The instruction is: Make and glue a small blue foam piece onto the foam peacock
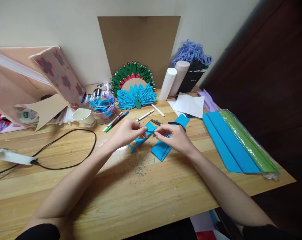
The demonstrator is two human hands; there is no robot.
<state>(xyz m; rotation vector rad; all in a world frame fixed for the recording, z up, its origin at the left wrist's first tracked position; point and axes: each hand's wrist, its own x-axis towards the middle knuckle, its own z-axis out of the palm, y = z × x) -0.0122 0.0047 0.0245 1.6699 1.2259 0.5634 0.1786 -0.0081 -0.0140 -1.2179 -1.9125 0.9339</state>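
Both my hands meet over the middle of a wooden table (141,186). My left hand (128,131) and my right hand (174,136) each pinch one end of a small blue paper piece (150,128), folded between the fingertips. A cut blue strip (137,143) hangs from it toward the table. Under my right hand lies a folded stack of blue paper (162,150). Scissors (165,124) rest just behind my hands.
A blue and green paper peacock fan (134,90) stands at the back by a cardboard sheet (139,46). Markers (116,121), a paper cup (84,116), a black cable (66,150), white rolls (168,83), white paper (188,105), blue sheets (225,140) and green sheets (248,143) lie around.
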